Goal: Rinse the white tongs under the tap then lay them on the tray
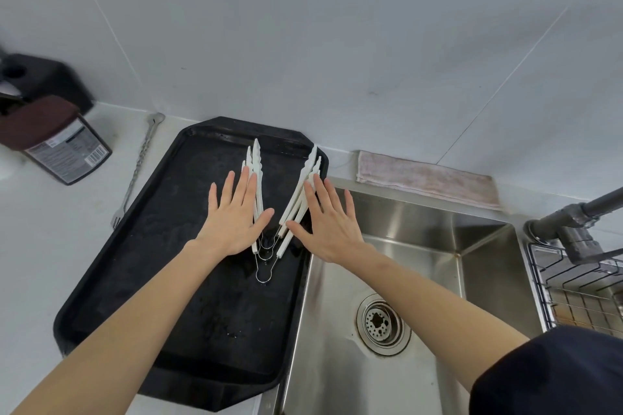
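Several white tongs lie stacked in a V on the black tray, wire loops toward me and tips pointing at the wall. My left hand lies flat with straight fingers over the left arms of the tongs. My right hand lies flat with spread fingers over the right arms, at the tray's right edge. Neither hand grips anything. The grey tap sticks out at the far right of the steel sink; no water shows.
A metal fork lies on the white counter left of the tray. A dark bottle with a label stands at the far left. A pinkish cloth lies behind the sink. A wire rack sits at the right.
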Demonstrator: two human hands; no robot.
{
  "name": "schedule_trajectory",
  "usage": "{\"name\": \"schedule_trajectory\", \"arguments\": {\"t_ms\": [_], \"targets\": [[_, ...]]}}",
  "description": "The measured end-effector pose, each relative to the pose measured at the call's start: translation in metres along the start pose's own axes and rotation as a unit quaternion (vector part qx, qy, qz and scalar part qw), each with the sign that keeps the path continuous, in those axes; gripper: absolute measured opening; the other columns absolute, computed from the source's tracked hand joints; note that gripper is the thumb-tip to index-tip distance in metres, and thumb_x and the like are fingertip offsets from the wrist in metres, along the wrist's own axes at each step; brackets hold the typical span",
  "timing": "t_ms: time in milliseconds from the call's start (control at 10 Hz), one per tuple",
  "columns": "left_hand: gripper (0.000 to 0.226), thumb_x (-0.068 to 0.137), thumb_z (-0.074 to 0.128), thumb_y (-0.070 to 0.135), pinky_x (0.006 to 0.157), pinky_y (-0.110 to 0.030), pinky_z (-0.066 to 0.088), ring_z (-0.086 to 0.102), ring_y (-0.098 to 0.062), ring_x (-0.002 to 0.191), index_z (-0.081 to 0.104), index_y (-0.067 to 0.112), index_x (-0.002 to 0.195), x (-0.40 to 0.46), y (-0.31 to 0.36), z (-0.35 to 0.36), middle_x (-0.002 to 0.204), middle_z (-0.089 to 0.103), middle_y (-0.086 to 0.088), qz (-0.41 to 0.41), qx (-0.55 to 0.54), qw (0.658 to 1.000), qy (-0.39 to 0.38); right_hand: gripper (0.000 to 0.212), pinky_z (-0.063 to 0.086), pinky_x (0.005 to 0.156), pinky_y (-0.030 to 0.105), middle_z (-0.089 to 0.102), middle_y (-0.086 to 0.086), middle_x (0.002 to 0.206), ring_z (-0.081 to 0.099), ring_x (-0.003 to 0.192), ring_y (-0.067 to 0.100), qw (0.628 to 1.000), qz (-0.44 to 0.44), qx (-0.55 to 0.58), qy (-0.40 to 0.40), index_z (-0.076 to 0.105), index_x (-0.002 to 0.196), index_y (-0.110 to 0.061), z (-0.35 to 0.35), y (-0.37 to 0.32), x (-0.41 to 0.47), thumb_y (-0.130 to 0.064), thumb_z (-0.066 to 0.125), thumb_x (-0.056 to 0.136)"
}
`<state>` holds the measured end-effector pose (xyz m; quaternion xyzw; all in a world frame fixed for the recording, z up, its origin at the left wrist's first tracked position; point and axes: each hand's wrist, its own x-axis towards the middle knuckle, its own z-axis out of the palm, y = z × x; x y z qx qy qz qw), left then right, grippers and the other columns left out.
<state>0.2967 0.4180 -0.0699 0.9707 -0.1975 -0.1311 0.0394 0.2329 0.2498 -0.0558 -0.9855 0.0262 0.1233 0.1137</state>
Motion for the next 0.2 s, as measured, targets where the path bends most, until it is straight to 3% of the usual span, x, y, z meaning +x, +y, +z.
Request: {"name": "schedule_trajectory", "arguments": {"t_ms": [200], "targets": [[0.072, 0.095, 0.022, 0.049, 0.116, -0.047, -0.011, -0.016, -0.027, 0.146, -0.011, 0.011, 0.148, -0.010, 0.026, -0.039, 0.159, -0.015, -0.008, 0.025, -0.002, 0.998, 0.062, 0.079, -0.013, 0.117, 0.048, -0.015, 0.003, 0.161, -0.017, 0.147, 0.023, 0.999, 0.010, -0.013, 0.050, -0.006, 0.151, -0.019, -0.037, 0.014, -0.018, -0.059, 0.028, 0.092]]}}
